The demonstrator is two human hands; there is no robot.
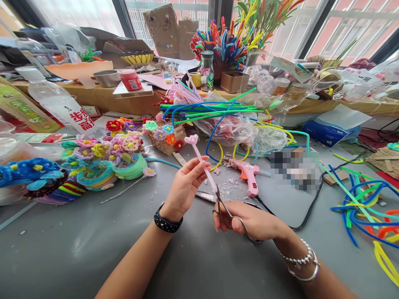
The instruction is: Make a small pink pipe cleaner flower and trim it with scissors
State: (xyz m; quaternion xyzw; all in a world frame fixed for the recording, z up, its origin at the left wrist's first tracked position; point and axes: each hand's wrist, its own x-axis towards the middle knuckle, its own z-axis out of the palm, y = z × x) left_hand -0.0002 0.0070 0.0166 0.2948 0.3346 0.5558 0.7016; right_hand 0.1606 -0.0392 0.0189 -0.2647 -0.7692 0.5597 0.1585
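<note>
1. The left hand (182, 189) is pinching the pink fuzzy stem (197, 152) between thumb and fingers, seemingly steadying it while leaving its curled head uncrushed and its lower end exposed.
2. The right hand (252, 218) is gripping the scissors (220, 199) by the handles, so the blades are pointing up at that lower end; whether they are cutting, I cannot tell.
3. Both hands are holding the stem and scissors above the bench (93, 257), probably giving the blades room.
4. The pink glue gun (249, 171) is lying just beyond the right hand, presumably for easy reach.
5. Fuzzy flowers (160, 135) are sitting in the wicker basket (166, 149), apparently kept off the working area.
</note>
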